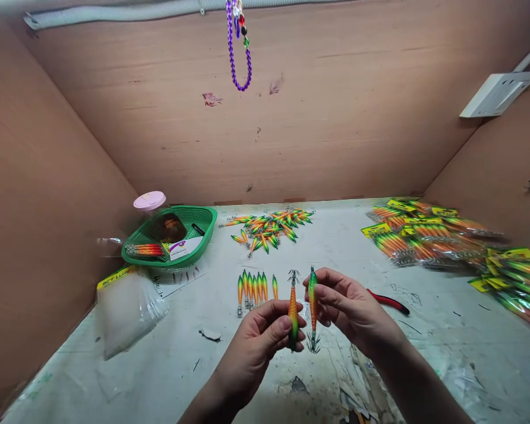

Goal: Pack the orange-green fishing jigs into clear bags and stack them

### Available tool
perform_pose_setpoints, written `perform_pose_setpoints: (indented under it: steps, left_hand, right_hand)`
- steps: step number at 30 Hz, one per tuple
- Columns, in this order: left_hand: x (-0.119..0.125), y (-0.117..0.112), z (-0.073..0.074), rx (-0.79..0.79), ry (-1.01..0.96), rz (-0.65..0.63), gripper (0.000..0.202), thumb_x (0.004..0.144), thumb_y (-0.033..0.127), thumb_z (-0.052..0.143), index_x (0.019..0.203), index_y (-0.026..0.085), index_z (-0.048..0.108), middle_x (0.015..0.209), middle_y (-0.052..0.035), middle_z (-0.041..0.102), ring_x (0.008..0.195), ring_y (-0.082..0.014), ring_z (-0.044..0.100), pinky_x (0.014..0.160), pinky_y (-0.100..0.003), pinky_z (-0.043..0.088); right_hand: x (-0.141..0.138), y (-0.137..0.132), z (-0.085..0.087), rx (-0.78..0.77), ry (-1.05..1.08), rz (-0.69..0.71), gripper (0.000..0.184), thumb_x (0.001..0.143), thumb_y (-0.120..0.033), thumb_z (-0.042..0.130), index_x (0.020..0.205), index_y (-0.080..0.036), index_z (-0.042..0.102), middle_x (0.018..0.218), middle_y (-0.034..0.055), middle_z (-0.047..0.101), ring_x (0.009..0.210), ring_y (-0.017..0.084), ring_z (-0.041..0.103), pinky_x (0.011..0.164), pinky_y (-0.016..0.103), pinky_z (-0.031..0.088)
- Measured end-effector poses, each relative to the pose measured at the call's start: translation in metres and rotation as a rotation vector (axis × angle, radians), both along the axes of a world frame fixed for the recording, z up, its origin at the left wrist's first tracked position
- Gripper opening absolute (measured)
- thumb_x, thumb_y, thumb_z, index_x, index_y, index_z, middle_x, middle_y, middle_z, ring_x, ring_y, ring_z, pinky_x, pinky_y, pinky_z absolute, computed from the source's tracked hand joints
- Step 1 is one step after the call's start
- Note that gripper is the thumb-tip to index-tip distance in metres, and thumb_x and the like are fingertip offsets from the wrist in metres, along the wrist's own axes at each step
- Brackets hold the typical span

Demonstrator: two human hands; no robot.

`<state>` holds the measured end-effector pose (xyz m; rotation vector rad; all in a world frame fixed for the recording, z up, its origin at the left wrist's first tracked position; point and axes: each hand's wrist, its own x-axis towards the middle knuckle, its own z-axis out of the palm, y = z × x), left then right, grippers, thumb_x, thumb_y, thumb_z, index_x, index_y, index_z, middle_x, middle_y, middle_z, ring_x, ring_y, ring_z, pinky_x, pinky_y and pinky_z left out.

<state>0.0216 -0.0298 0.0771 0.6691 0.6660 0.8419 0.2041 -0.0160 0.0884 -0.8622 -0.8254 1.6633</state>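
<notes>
In my left hand (269,335) is an orange, yellow and green squid jig (293,312), its hook crown up and its green end down. Beside it, my right hand (344,300) pinches a second squid jig (313,294) the other way round, green tip up and hooks down. The two lures stand nearly upright, side by side with a narrow gap. Just behind my left hand a row of squid jigs (255,285) lies on the table, green ends away from me. Further back is a loose pile of squid jigs (276,227).
On the left stand a green basket (212,227) and a stack of clear bags (128,312). Bagged lures (424,232) are heaped at the right. Red-handled pliers (391,302) lie behind my right wrist. Purple beads (232,65) hang from above; wooden panels enclose the table (194,377).
</notes>
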Motion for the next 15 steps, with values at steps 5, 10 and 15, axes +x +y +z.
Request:
perform_pose_setpoints:
  steps: [5,10,15]
  left_hand:
    - [-0.0011,-0.0052,-0.0005,0.005,0.012,0.008,0.031,0.07,0.038,0.083,0.092,0.017,0.075,0.08,-0.0048,0.07,0.068,-0.011,0.06,0.069,-0.025,0.049]
    - [-0.0025,-0.0069,0.0023,-0.009,0.035,0.033,0.032,0.068,0.038,0.085,0.091,0.018,0.075,0.081,-0.0046,0.069,0.07,-0.0123,0.06,0.068,-0.025,0.048]
    - [-0.0058,-0.0081,-0.005,0.104,0.133,0.158,0.03,0.068,0.037,0.084,0.09,0.02,0.073,0.081,-0.0018,0.066,0.072,-0.0116,0.056,0.069,-0.024,0.047]
  right_hand:
    - [-0.0049,-0.0024,0.003,-0.034,0.031,0.027,0.036,0.064,-0.04,0.087,0.077,-0.017,0.063,0.063,-0.0038,0.058,0.05,0.006,0.05,0.047,0.019,0.035]
    - [-0.007,-0.0037,0.0042,-0.062,0.045,0.044,0.035,0.063,-0.04,0.087,0.077,-0.018,0.063,0.062,-0.0036,0.057,0.05,0.006,0.049,0.047,0.019,0.036]
    - [-0.0076,-0.0056,0.0037,-0.082,0.04,0.051,0.035,0.063,-0.04,0.087,0.078,-0.018,0.063,0.066,-0.0029,0.059,0.05,0.005,0.049,0.049,0.019,0.036]
